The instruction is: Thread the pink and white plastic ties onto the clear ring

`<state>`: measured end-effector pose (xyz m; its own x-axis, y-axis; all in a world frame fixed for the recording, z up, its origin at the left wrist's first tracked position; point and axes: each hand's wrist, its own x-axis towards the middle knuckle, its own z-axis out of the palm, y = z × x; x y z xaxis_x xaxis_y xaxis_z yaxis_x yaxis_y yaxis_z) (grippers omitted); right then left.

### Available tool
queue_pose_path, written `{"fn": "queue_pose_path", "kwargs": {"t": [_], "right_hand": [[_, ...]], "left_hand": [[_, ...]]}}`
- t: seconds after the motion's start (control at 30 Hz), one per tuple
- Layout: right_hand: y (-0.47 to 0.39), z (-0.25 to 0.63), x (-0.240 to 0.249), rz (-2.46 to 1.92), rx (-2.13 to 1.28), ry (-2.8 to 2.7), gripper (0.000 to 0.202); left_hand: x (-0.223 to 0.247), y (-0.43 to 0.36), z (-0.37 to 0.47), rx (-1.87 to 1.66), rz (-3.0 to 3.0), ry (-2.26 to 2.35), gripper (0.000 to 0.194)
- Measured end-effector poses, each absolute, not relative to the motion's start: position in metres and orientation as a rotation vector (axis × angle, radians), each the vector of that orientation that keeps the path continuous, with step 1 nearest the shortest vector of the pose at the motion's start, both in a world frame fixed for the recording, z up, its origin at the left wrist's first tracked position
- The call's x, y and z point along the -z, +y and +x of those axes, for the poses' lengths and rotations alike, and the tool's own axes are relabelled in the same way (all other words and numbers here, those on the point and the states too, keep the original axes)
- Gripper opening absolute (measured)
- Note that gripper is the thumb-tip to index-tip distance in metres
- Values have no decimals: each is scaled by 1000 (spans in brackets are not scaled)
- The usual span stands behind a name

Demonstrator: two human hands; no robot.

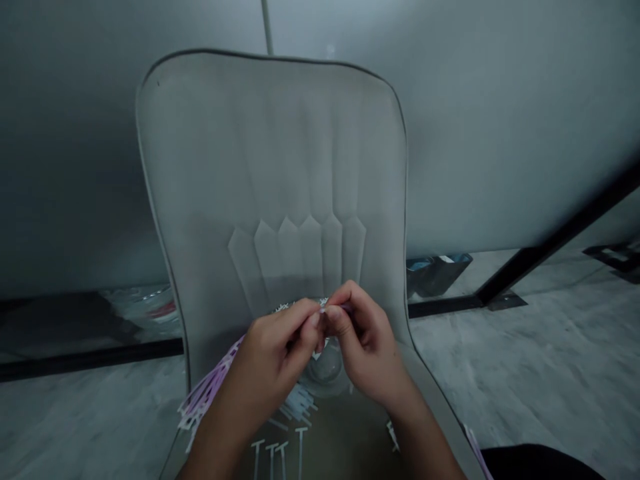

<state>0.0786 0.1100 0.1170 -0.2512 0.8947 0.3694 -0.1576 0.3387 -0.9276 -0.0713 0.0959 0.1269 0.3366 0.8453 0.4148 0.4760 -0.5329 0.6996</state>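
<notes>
Above the chair seat, my left hand (273, 350) and my right hand (367, 340) meet fingertip to fingertip, both closed in a pinch. A tiny white piece (323, 311) shows between the fingertips, with a hint of purple by my right fingers; its kind is too small to make out. Behind my left wrist lies a bundle of thin purple sticks with white ends (213, 387). Pale T-ended sticks (299, 403) are heaped under my hands, and several more T-ended sticks (301, 440) lie nearer. A clear rounded plastic container (327, 367) sits just below my fingers, partly hidden.
The padded grey chair (280, 153) holds these things on its seat. Behind it stands a large grey panel (500, 120) with a dark slanted bar (560, 230). Dark boxes (443, 275) rest on the floor at right, and a clear plastic bag (150, 310) at left.
</notes>
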Motion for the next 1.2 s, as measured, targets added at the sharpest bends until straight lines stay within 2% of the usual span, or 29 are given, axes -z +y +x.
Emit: {"fn": "queue_pose_path", "kwargs": {"t": [0.6, 0.93, 1.2], "right_hand": [[123, 108, -124, -768, -1317, -1683, 20], [128, 110, -120, -720, -1388, -1610, 22], [130, 108, -115, -709, -1443, -1594, 19]], "left_hand": [[-131, 96, -79, -749, 2378, 1287, 21], [-123, 97, -70, -811, 2479, 1399, 21], [-125, 99, -76, -932, 2299, 1427, 16]]}}
